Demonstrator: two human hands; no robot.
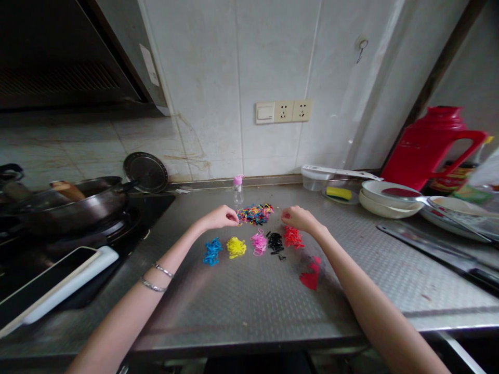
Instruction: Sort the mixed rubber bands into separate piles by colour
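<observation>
A mixed pile of small multicoloured rubber bands (255, 213) lies on the metal counter. My left hand (223, 217) is closed in a pinch at the pile's left edge; what its fingertips hold is too small to make out. My right hand (299, 218) has its fingers curled together right of the pile, just above the red rubber bands (293, 237); its fingertips are partly hidden. Nearer me, separate heaps run in a row: blue bands (212, 251), yellow bands (236, 248), pink bands (259, 243) and black bands (275, 242).
Behind the pile stands a small clear bottle with a pink cap (238, 190). A clear bag with red print (311, 274) lies by my right forearm. Left are a pan (74, 205) and phone (47, 283); right are bowls (385, 200), a knife (432, 249) and red thermos (424, 148).
</observation>
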